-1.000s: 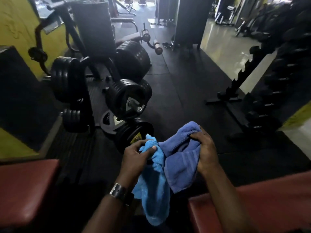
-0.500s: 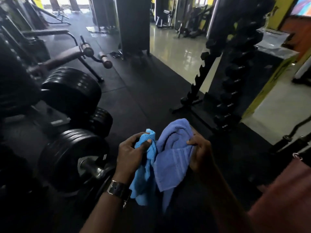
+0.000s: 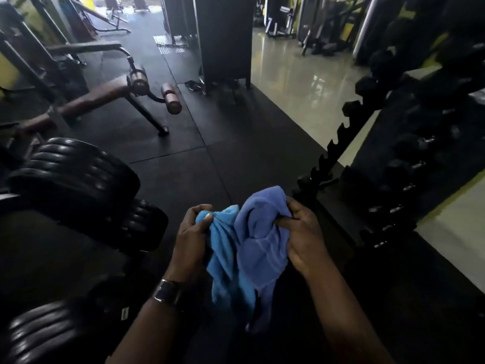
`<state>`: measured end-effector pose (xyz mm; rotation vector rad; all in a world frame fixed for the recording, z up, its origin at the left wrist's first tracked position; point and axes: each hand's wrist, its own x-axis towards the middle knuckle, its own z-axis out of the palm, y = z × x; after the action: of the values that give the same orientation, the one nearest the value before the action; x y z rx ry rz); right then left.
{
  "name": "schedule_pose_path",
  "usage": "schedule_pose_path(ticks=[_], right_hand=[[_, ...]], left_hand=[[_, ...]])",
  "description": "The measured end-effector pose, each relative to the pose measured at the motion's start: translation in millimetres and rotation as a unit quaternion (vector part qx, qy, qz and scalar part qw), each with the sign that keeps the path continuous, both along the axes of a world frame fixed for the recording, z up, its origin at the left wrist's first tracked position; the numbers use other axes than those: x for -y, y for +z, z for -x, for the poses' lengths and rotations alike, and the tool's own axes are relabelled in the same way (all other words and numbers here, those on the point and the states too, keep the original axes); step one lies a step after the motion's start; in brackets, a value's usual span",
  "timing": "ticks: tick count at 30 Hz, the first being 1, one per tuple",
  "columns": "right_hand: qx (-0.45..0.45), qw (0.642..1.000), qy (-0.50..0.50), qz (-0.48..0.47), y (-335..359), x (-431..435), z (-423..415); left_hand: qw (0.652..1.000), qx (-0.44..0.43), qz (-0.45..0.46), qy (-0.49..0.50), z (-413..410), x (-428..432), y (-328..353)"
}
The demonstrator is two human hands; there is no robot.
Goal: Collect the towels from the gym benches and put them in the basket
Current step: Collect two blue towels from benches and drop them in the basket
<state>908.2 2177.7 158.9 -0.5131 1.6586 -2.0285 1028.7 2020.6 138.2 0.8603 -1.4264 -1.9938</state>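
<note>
I hold two towels in front of me, low in the middle of the head view. My left hand [image 3: 190,240], with a watch on its wrist, grips the bright blue towel [image 3: 225,261] at its top edge. My right hand [image 3: 301,237] is closed on the purple-blue towel [image 3: 262,237], bunched at its upper right. Both towels hang down side by side and touch each other. No basket is in view. A brown padded bench [image 3: 97,97] stands at the left, with no towel on it.
Stacked black weight plates [image 3: 76,179] lie close on the left. A dumbbell rack [image 3: 409,164] runs along the right. A dark machine column [image 3: 225,38] stands ahead. Black rubber matting [image 3: 223,143] leads forward to a shiny pale floor [image 3: 301,82].
The view has swung right and forward: the red bench pads near me have left the frame, and the rack and pale floor have come closer. Both hands keep their towels.
</note>
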Motion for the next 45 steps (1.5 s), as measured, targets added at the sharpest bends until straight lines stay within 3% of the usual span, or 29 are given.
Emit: schedule_pose_path(ticks=[5,13,18,21,23,27,31,36,45], right_hand=[[-0.016,1.000,0.022,0.013,-1,79,104],[-0.092,0.995,0.033,0.020,27,247,260],[-0.074,0.997,0.001,0.005,31,331,347],[-0.105,0.992,-0.051,-0.056,11,367,402],[-0.101,0.991,-0.035,-0.085,-2,392,433],[-0.096,0.972,0.105,-0.185,-23,466,511],[-0.141,0.946,0.225,-0.186,-24,567,596],[0.011,0.905,0.363,-0.222,-34,710,673],[0.083,0.958,0.220,-0.165,-48,923,785]], left_hand=[[0.997,0.026,0.072,0.033,83,65,-10],[0.976,-0.003,0.143,-0.164,252,197,-6],[0.988,0.008,0.122,-0.093,341,291,16],[0.989,0.006,0.125,-0.084,386,344,18],[0.987,0.023,0.138,-0.079,409,376,15],[0.986,0.047,0.151,-0.046,471,452,1],[0.989,0.057,0.136,-0.028,544,544,8],[0.995,-0.013,0.088,0.044,626,653,30],[0.977,-0.053,-0.043,0.202,734,866,10]])
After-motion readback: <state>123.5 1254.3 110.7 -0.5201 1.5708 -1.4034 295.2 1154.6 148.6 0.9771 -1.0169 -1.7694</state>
